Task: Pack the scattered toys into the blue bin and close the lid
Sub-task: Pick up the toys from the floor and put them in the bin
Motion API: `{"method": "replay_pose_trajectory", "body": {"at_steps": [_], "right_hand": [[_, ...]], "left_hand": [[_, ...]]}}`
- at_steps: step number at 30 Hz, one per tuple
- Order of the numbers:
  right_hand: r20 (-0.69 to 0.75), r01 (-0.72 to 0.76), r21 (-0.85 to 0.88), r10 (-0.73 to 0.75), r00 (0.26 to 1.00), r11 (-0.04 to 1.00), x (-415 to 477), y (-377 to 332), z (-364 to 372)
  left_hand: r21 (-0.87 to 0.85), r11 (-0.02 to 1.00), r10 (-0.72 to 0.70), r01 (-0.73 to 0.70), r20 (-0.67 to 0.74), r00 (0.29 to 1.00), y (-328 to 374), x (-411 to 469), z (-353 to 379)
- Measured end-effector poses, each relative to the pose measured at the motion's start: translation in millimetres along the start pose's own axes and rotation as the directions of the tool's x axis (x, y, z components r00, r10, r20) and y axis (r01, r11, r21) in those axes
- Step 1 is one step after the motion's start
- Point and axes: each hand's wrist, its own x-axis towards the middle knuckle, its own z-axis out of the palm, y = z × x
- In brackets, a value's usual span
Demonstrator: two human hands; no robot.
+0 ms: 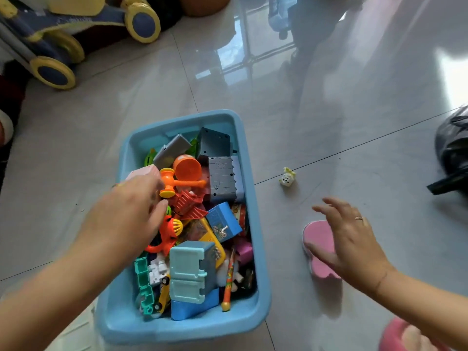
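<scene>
The blue bin (249, 158) stands open on the tiled floor, filled with several toys: an orange hammer (182, 184), a light blue toy fridge (188, 271), a grey block (222, 178). My left hand (131, 214) hovers over the bin's left side, fingers loosely apart, just beside a pink block (145, 172); I cannot see it gripping anything. My right hand (352, 241) reaches down with spread fingers onto a flat pink toy (317, 240) on the floor right of the bin. A small white and yellow figure (287, 179) lies further out on the floor.
A blue and yellow ride-on toy car (63, 34) stands at the far left. A black plastic bag (453, 153) lies at the right edge. A pink slipper (397, 335) shows at the bottom right. No lid is in view.
</scene>
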Motion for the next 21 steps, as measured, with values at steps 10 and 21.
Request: {"method": "replay_pose_trajectory", "body": {"at_steps": [10, 21], "right_hand": [[0.37, -0.211, -0.222, 0.283, 0.885, 0.952, -11.7, 49.5, 75.1], [0.307, -0.207, -0.216, 0.267, 0.913, 0.954, -22.8, 77.6, 61.6]], "left_hand": [[-0.144, 0.981, 0.181, -0.129, 0.448, 0.876, 225.2, 156.6, 158.5], [-0.137, 0.982, -0.051, 0.127, 0.461, 0.886, 219.3, 131.9, 231.4]]}}
